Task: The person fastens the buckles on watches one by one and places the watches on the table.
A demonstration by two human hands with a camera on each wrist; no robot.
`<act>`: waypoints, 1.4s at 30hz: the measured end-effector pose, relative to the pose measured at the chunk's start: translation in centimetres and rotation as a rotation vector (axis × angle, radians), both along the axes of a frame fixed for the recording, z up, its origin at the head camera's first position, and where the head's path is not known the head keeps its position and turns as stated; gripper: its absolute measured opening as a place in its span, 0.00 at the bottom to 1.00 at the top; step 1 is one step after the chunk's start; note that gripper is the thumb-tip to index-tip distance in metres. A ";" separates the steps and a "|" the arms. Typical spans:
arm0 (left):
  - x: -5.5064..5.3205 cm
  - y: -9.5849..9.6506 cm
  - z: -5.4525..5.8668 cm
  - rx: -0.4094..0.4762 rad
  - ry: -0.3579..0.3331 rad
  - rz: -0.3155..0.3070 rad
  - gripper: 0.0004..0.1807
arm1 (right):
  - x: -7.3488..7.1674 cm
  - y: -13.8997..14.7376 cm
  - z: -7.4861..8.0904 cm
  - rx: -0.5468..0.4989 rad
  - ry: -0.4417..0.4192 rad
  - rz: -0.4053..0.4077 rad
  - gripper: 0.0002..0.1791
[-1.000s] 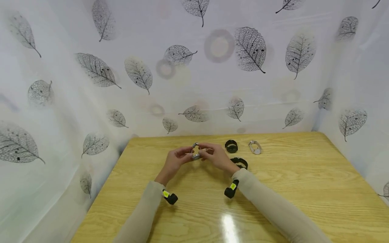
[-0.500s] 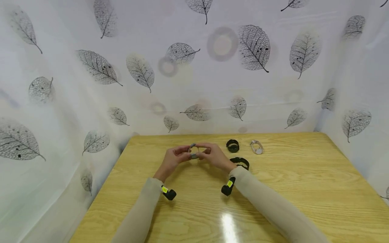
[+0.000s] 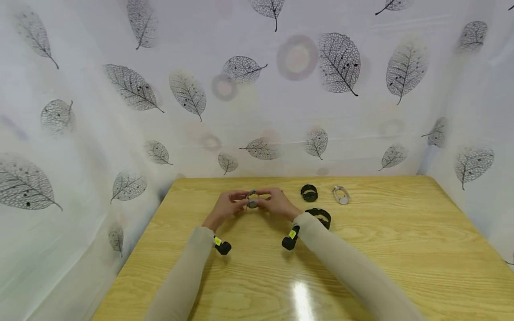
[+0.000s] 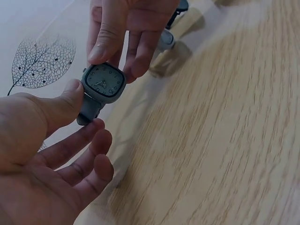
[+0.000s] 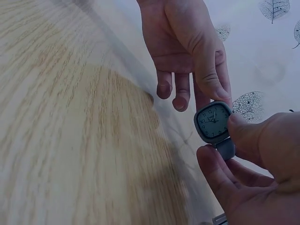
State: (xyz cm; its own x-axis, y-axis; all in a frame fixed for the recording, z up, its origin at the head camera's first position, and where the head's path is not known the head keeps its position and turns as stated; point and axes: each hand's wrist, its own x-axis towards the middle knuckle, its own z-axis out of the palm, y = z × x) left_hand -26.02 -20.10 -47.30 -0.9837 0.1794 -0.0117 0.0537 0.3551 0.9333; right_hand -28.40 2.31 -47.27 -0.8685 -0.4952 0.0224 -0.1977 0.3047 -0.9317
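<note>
A grey-green wristwatch with a rounded-square dial is held up over the far part of the table. My left hand pinches one side of it. From the other side my right hand grips it between thumb and fingers. In the left wrist view the wristwatch turns its numbered dial towards the camera, and its strap hangs below the case. Both thumbs touch the case edges in the right wrist view, where the wristwatch tilts. Fingers hide part of the strap.
Right of my hands on the wooden table lie a black watch and a pale watch. Another black watch sits beside my right wrist, partly covered by it. A leaf-patterned curtain stands behind the table.
Both hands have shifted slightly left with the wristwatch between them. The right forearm has swung left, and the dial now faces more upward. The head view has shifted a little.
</note>
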 end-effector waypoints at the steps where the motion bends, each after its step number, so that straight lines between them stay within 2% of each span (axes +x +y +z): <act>1: -0.1 -0.1 0.0 -0.027 0.003 -0.003 0.18 | -0.1 -0.2 0.0 0.008 -0.005 -0.007 0.24; 5: -0.3 -0.4 0.0 -0.079 0.003 -0.023 0.18 | -0.3 -0.7 -0.4 0.041 0.004 -0.028 0.24; 9: -0.5 -0.6 -0.2 -0.122 0.006 -0.015 0.18 | -0.3 -1.3 -0.8 0.067 0.021 -0.029 0.23; 15: -0.8 -0.8 -0.3 -0.177 0.021 -0.010 0.18 | -0.2 -1.8 -0.5 0.094 0.030 -0.037 0.22; 24: -0.9 -0.8 -0.5 -0.224 0.064 -0.017 0.17 | -0.5 -2.2 -0.7 0.106 0.017 -0.038 0.21; 42: -0.8 -1.1 -1.0 -0.271 0.072 -0.012 0.18 | -0.6 -2.3 -1.0 0.101 -0.010 -0.010 0.22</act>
State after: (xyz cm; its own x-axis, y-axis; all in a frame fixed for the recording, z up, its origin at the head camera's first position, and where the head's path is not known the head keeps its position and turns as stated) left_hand -26.82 -21.17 -48.31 -0.9816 0.1909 0.0094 0.1225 0.5906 0.7976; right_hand -28.96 0.00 -48.31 -0.8731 -0.4861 -0.0357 -0.1855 0.3992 -0.8979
